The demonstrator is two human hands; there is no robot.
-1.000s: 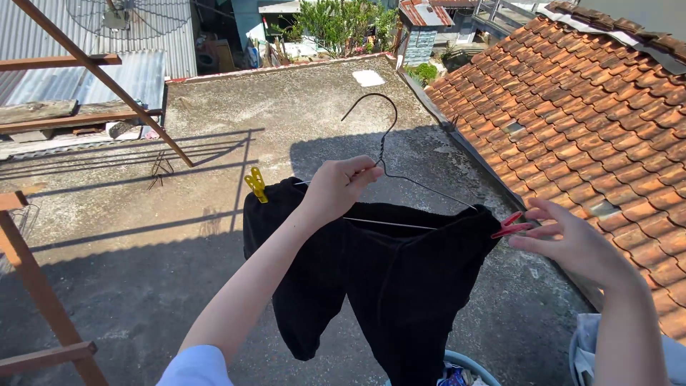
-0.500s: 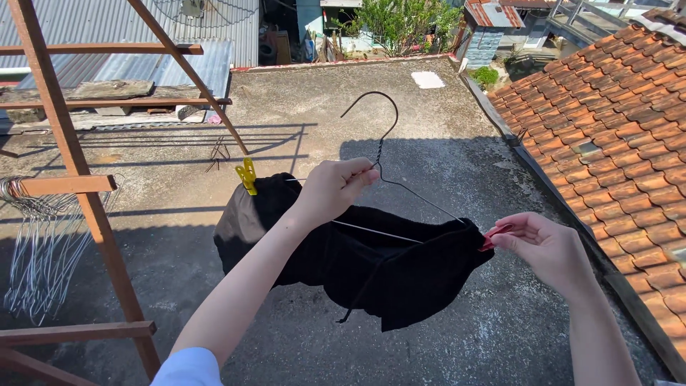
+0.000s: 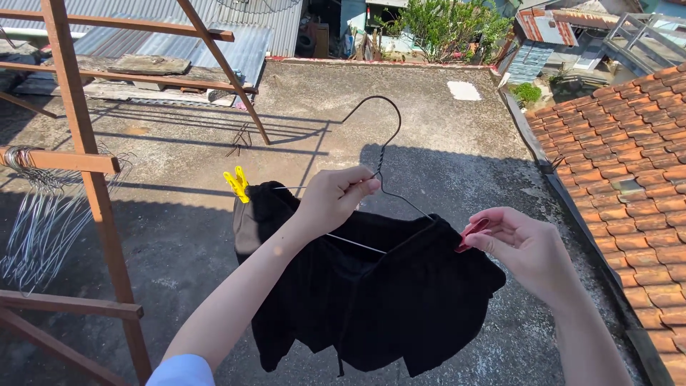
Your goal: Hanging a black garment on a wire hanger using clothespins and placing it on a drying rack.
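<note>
Two hands hold a wire hanger [image 3: 382, 154] out over a concrete roof [image 3: 429, 121]. The left hand [image 3: 332, 196] is curled shut around the hanger just below its twisted neck, fingers wrapped over the wire. The right hand [image 3: 525, 246] is closed in a pinch on a red peg [image 3: 471, 234] at the hanger's right end, thumb and forefinger squeezing it where the wire meets the cloth. Black shorts [image 3: 371, 293] hang from the hanger, draped below both hands, their waistband along the lower wire. A yellow peg [image 3: 236, 184] grips the shorts at the hanger's left end, sticking upward. Left of the hanger stands a rust-brown frame [image 3: 86, 157], with a bunch of bare wire hangers [image 3: 39, 221] dangling from its crossbar. Right of the hanger runs a roof of orange tiles [image 3: 629, 143]. Beyond the hanger's hook, past the roof's far edge, are green shrubs [image 3: 450, 25].
</note>
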